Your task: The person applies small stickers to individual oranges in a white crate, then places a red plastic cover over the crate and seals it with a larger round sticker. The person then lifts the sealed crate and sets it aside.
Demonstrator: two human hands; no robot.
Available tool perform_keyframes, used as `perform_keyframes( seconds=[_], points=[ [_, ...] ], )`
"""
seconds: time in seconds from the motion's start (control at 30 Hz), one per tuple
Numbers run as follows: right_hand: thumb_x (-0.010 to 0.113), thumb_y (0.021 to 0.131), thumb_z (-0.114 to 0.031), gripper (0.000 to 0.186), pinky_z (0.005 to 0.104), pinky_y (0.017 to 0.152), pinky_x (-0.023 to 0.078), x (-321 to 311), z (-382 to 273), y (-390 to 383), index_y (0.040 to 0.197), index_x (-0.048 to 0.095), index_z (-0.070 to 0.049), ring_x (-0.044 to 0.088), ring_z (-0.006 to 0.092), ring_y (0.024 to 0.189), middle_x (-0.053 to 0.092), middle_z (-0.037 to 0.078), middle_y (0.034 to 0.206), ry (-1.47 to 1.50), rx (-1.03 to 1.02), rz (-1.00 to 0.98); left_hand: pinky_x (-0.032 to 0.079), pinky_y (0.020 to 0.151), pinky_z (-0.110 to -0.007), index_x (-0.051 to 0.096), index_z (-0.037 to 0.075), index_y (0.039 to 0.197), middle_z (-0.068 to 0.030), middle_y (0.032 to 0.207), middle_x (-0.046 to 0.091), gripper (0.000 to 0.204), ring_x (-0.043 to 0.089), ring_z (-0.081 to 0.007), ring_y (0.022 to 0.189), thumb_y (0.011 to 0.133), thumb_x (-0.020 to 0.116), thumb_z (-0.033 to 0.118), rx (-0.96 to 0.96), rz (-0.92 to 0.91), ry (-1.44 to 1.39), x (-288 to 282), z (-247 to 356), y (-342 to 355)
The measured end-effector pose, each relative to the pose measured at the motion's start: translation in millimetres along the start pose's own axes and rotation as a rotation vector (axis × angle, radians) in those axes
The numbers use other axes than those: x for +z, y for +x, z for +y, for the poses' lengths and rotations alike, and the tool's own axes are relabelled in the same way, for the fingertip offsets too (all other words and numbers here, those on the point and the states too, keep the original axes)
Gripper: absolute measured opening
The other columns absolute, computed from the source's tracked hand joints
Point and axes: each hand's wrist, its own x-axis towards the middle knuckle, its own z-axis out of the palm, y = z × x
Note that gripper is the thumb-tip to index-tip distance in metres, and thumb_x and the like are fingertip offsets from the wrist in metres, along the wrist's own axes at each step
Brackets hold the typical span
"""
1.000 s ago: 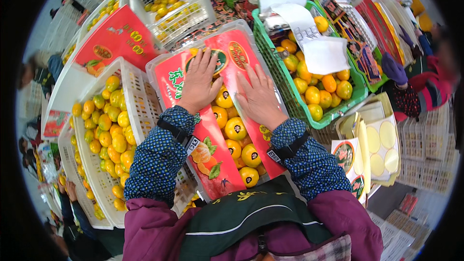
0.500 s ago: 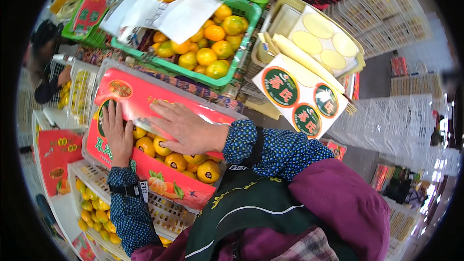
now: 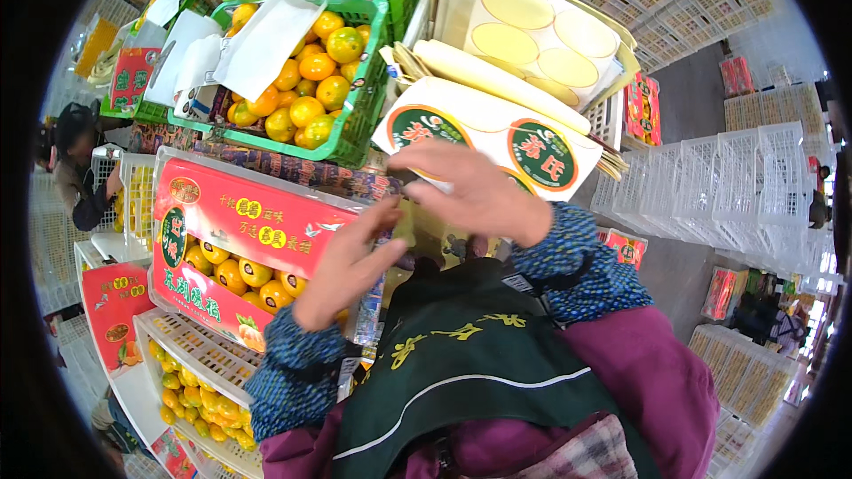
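- The fruit box (image 3: 226,217), left of centre, looks filled and covered: oranges (image 3: 229,277) show between red card strips under clear plastic.
- The left hand (image 3: 344,270), open and seemingly empty, overlaps its right end.
- The right hand (image 3: 484,191), loosely open, is by the label sheet (image 3: 484,111); contact cannot be told.
- Round labels there are unused.
- Unboxed fruit fills the green crate (image 3: 379,35), upper left, and white crate (image 3: 191,337), lower left.
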Motion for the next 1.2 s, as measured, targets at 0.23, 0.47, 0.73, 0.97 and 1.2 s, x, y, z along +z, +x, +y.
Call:
perform_keyframes(
  seconds=[0.23, 0.47, 0.73, 0.97, 1.2],
  points=[
    [0.069, 0.094, -0.007, 0.030, 0.0419, 0.092, 0.056, -113.7, 36.0, -110.1, 0.123, 0.069, -0.004, 0.068, 0.0372, 0.106, 0.071, 0.017, 0.116, -0.181, 0.266, 0.192, 0.048, 0.110, -0.037, 0.038, 0.000, 0.159, -0.0177, 0.153, 0.054, 0.070, 0.057, -0.0254, 0.136, 0.104, 0.065, 0.032, -0.365, -0.081, -0.625, 120.4, -62.7, 87.9],
    [0.068, 0.091, -0.005, 0.033, 0.0439, 0.098, 0.054, -132.8, 62.5, -158.1, 0.123, 0.068, -0.004, 0.065, 0.0357, 0.116, 0.070, 0.014, 0.123, -0.217, 0.191, 0.190, 0.046, 0.108, -0.035, 0.043, 0.004, 0.155, -0.0074, 0.151, 0.055, 0.062, 0.056, -0.0181, 0.132, 0.104, 0.063, 0.032, -0.339, 0.248, -0.718, 173.0, -129.2, 107.4],
    [0.069, 0.091, -0.008, 0.031, 0.0448, 0.101, 0.054, -133.8, 88.0, -160.9, 0.121, 0.070, -0.003, 0.064, 0.0352, 0.118, 0.068, 0.016, 0.128, -0.239, 0.169, 0.090, 0.045, 0.120, -0.054, 0.037, 0.003, 0.158, -0.0171, 0.156, 0.054, 0.064, 0.057, -0.0345, 0.140, 0.103, 0.060, 0.026, -0.196, -0.065, -1.399, 189.9, -91.6, 94.9],
    [0.073, 0.088, -0.010, 0.032, 0.0438, 0.100, 0.054, -134.8, 87.5, -155.9, 0.119, 0.070, -0.002, 0.063, 0.0340, 0.119, 0.067, 0.014, 0.127, -0.254, 0.140, 0.038, 0.051, 0.113, -0.043, 0.052, 0.002, 0.147, -0.0121, 0.139, 0.066, 0.062, 0.065, -0.0259, 0.129, 0.088, 0.071, -0.003, -0.272, -0.022, -1.016, 206.4, -63.5, 95.0],
    [0.078, 0.084, -0.012, 0.040, 0.0446, 0.100, 0.053, -147.1, 68.8, -151.9, 0.121, 0.067, -0.001, 0.062, 0.0348, 0.119, 0.065, 0.015, 0.127, -0.330, 0.047, 0.058, 0.057, 0.108, -0.043, 0.053, -0.001, 0.146, -0.0166, 0.135, 0.069, 0.058, 0.069, -0.0288, 0.124, 0.089, 0.062, -0.011, -0.144, 0.000, -1.151, 206.9, -32.7, 101.3]
  ],
)
